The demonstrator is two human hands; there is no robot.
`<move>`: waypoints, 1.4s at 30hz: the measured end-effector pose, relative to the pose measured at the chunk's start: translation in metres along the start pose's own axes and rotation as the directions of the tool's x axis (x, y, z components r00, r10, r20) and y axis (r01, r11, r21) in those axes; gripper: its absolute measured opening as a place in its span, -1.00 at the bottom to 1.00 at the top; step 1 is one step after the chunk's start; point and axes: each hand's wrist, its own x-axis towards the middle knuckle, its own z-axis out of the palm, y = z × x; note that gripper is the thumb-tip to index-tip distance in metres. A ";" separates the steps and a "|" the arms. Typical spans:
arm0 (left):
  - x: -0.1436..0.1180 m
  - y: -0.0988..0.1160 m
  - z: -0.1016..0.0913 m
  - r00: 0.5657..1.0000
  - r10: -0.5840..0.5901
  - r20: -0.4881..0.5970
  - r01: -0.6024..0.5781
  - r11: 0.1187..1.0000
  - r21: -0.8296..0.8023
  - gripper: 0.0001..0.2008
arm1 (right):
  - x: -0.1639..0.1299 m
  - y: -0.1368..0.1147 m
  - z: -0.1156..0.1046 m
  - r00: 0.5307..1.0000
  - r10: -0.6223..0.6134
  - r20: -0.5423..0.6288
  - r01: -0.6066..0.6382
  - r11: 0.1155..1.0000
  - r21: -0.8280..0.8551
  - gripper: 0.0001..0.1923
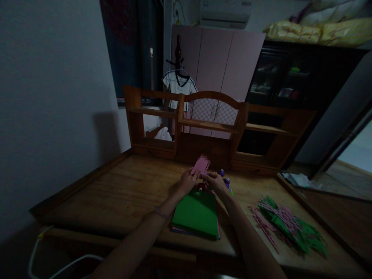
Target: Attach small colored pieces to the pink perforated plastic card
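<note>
My left hand (188, 182) grips a sheet of pink paper (200, 166) with a row of dark notches or holes along its right edge. My right hand (216, 183) is closed at the paper's lower right, its fingertips at a small purple thing (205, 175) whose kind is too dark to make out. Just below the hands sits a small red object (201, 186) with a pale round spot. Under them lies a stack of coloured sheets, with a green sheet (196, 215) on top. Several small purple knobbed objects (222, 172) stand beyond my right hand.
A heap of pink and green cut paper strips (286, 223) lies on the right of the wooden table (116, 193). A low wooden shelf unit (210, 124) lines the table's back edge. A wall (58, 97) rises on the left, and a white cable (33, 252) hangs at the front left.
</note>
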 end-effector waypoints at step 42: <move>0.000 0.009 -0.008 0.992 0.110 -0.063 -0.103 0.990 0.099 -0.67 | -0.009 -0.013 0.011 0.998 -0.067 0.010 0.067 0.998 -0.006 -0.58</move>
